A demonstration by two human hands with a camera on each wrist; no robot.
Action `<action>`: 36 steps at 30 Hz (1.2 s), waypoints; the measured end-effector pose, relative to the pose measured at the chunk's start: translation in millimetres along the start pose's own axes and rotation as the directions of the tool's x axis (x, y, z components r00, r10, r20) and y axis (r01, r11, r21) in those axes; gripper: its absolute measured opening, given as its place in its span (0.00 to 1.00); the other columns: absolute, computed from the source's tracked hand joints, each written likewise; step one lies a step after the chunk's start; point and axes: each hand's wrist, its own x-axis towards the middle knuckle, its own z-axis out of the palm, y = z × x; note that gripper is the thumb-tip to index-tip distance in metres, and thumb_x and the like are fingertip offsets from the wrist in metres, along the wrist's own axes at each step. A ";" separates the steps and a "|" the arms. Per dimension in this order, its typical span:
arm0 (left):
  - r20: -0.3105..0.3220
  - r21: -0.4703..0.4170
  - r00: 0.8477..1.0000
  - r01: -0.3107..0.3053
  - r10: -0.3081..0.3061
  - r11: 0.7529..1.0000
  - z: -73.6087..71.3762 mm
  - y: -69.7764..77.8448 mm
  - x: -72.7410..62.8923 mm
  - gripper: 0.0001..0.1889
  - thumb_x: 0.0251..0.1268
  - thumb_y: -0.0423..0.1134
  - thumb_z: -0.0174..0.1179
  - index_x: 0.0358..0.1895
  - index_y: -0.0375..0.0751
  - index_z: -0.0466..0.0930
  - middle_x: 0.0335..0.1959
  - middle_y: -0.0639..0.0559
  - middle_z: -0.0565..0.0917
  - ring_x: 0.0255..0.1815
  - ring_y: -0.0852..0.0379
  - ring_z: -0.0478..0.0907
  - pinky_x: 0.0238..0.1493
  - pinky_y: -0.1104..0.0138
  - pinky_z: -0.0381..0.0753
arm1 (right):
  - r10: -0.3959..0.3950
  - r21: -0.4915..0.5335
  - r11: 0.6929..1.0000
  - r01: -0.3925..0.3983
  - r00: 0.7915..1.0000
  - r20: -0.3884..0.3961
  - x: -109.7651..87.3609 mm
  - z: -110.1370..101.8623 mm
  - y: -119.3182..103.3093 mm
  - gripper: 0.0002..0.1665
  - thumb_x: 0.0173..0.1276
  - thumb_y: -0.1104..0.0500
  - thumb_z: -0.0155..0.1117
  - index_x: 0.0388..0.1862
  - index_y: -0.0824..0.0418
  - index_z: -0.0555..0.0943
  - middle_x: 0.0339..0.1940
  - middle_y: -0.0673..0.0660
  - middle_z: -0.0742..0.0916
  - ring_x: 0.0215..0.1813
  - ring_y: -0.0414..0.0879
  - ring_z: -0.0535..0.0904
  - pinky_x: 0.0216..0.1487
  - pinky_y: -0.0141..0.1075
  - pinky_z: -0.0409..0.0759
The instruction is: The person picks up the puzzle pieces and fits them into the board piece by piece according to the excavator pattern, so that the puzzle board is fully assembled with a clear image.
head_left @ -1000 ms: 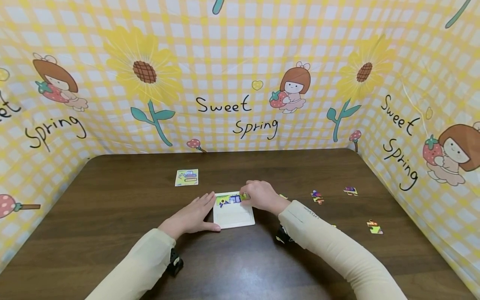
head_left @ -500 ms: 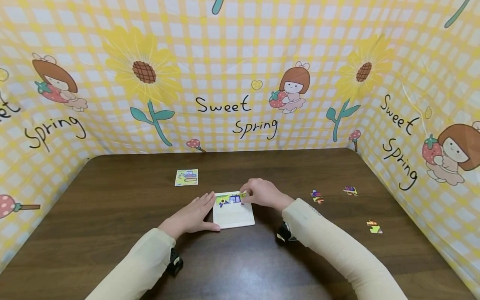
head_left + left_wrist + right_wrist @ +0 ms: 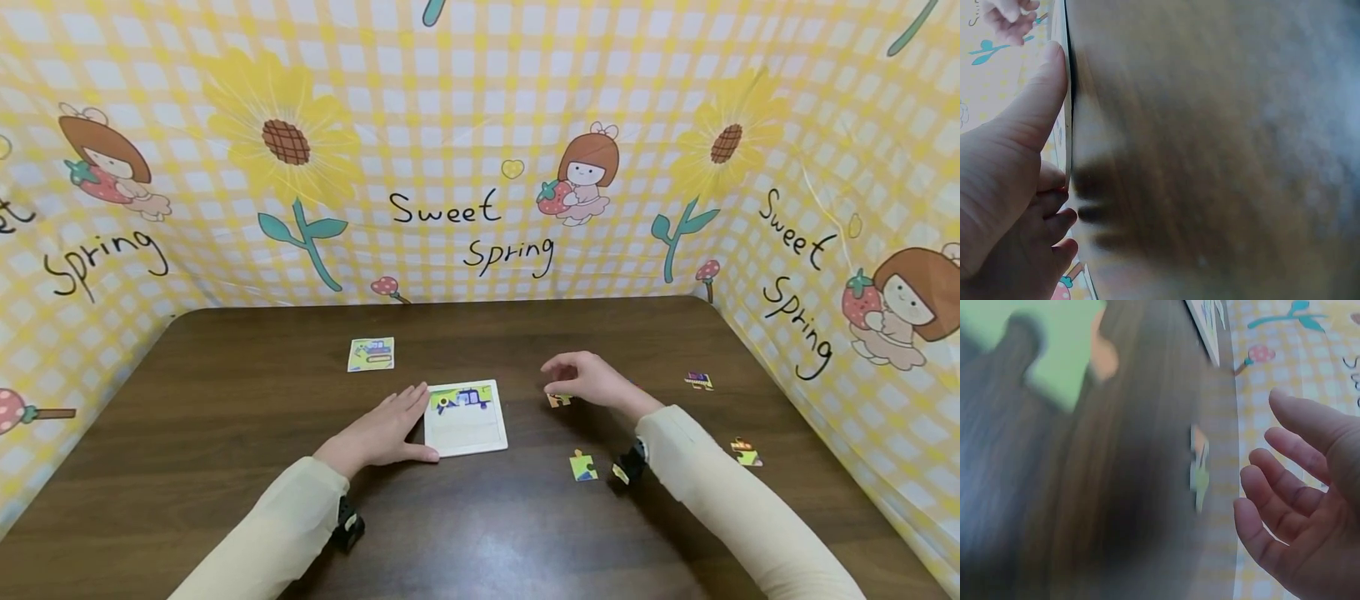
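Observation:
My left hand [image 3: 382, 429] lies along the left side of a white puzzle tray [image 3: 468, 437], its thumb at the near corner. A row of jigsaw pieces [image 3: 461, 400] showing a blue vehicle on green fills the tray's far part. To the right, my right hand [image 3: 596, 383] hovers over a loose jigsaw piece [image 3: 558, 401], partly hidden under the fingertips. In the right wrist view the fingers [image 3: 1272, 487] are spread loosely with nothing between them, apart from an upturned-edge view of a jigsaw piece [image 3: 1200, 469].
Other jigsaw pieces lie on the right: a green one [image 3: 582, 467] near the front, a purple one [image 3: 698, 382] farther back and an orange-green one [image 3: 746, 452] by the right sleeve. A picture card [image 3: 371, 354] of an excavator lies behind the tray. Patterned cloth [image 3: 465, 167] surrounds the table.
My right hand has left a piece in the tray's far right corner and moved right to a loose piece. My left hand has stayed at the tray.

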 end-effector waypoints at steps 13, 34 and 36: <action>-0.004 -0.007 1.000 -0.002 0.002 1.000 -0.5 1.2 -2.0 0.49 0.57 0.60 0.58 0.69 0.25 0.49 0.70 0.33 0.49 0.70 0.40 0.44 0.67 0.50 0.46 | 0.047 -0.125 0.991 -0.040 0.998 0.048 -11.1 -3.0 20.2 0.13 0.58 0.63 0.68 0.41 0.65 0.80 0.30 0.52 0.79 0.32 0.44 0.72 0.34 0.36 0.73; -0.005 0.013 1.000 -0.011 0.011 1.000 0.0 0.5 -0.7 0.49 0.56 0.61 0.58 0.69 0.26 0.49 0.70 0.34 0.49 0.70 0.40 0.45 0.67 0.51 0.46 | -0.009 -0.155 0.988 0.017 0.998 0.056 -9.0 -5.8 19.9 0.10 0.57 0.63 0.69 0.36 0.62 0.79 0.25 0.49 0.78 0.28 0.42 0.71 0.31 0.36 0.71; -0.004 0.016 1.000 -0.006 0.006 1.000 -0.5 0.7 -1.4 0.49 0.56 0.61 0.58 0.69 0.26 0.49 0.70 0.34 0.49 0.70 0.41 0.45 0.67 0.51 0.46 | -0.027 -0.141 0.990 0.033 0.999 0.047 -7.6 -5.2 14.3 0.10 0.57 0.62 0.69 0.36 0.61 0.79 0.26 0.49 0.78 0.29 0.42 0.71 0.32 0.36 0.72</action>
